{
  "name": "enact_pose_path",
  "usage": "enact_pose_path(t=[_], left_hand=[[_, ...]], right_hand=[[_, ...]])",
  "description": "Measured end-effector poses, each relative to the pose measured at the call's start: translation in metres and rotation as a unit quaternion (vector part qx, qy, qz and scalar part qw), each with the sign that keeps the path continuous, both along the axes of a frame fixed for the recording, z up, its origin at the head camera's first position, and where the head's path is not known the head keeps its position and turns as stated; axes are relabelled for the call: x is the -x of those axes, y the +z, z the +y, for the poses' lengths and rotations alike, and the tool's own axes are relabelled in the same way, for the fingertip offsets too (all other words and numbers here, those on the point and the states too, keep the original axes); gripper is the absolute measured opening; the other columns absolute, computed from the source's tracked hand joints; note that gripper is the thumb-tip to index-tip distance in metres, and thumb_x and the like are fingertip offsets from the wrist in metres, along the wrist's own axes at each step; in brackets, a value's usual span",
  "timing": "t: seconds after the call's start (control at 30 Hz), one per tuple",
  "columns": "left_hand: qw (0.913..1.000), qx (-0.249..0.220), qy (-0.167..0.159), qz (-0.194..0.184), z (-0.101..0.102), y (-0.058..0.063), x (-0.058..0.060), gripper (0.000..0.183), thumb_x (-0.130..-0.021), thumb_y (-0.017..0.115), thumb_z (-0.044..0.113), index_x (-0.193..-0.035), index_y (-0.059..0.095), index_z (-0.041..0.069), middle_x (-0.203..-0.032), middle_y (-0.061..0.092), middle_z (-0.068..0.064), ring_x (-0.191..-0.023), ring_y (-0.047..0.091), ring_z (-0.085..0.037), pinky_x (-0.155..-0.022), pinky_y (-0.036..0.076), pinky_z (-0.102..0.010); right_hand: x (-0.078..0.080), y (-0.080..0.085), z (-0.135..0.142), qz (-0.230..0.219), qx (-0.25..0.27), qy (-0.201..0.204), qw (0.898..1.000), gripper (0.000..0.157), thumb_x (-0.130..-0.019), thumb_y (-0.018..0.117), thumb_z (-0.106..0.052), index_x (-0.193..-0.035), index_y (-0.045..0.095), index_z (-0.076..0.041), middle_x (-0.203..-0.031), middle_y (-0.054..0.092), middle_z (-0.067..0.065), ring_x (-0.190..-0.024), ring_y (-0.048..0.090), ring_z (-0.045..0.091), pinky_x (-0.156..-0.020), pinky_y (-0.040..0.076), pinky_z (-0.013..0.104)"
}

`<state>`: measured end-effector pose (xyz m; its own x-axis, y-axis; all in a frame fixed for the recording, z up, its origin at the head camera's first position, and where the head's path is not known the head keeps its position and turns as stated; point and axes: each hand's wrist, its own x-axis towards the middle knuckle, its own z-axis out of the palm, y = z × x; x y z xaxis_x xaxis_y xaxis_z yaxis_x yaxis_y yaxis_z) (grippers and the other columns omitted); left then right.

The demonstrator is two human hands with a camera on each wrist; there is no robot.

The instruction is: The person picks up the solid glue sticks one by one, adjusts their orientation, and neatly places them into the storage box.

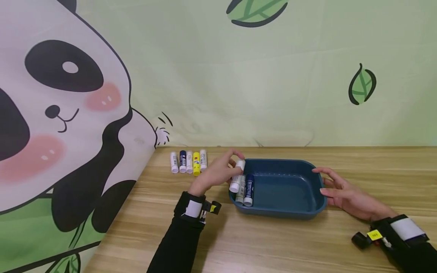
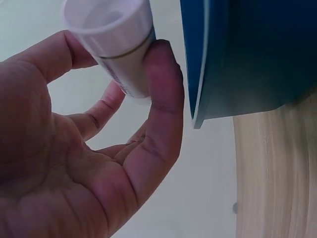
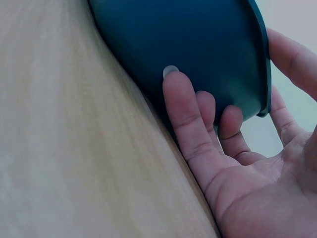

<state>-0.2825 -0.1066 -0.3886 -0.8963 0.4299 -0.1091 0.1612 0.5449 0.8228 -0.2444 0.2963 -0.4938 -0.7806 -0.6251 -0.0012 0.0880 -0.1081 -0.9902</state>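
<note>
In the head view my left hand (image 1: 220, 169) pinches a white glue stick (image 1: 235, 183) between thumb and fingers, tilted over the left end of a dark blue plastic bin (image 1: 280, 212). The left wrist view shows the round white end of that glue stick (image 2: 126, 37) close beside the bin wall (image 2: 195, 59). Two more sticks lie side by side inside the bin: a pale one (image 1: 240, 193) and a dark blue one (image 1: 249, 191). My right hand (image 1: 348, 195) touches the bin's right end from outside, its fingers against the wall (image 3: 183, 29) and rim.
Left of the bin, several glue sticks stand in a row on the wooden table (image 1: 273, 242), among them a yellow one (image 1: 196, 163) and a dark blue one (image 1: 182, 161). Behind the table hangs a green backdrop (image 1: 273, 83) with a panda print.
</note>
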Motion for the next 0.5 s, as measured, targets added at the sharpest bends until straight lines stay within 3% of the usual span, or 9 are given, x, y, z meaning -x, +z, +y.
enact_pose_path(t=[0.5], left_hand=[[0.9998,-0.016,-0.008,-0.009,0.0012,0.0041,-0.0039,0.036,-0.100,0.062,0.011,-0.136,0.053,0.014,-0.118,0.062,-0.020,-0.092,0.066,-0.029,-0.069,0.061,-0.036]], right_hand=[[-0.0007,0.0018,-0.0004,0.002,0.017,0.007,1.000,0.054,-0.111,0.040,-0.003,-0.157,0.030,-0.030,-0.161,-0.011,0.022,-0.123,0.057,0.013,-0.095,0.055,0.034]])
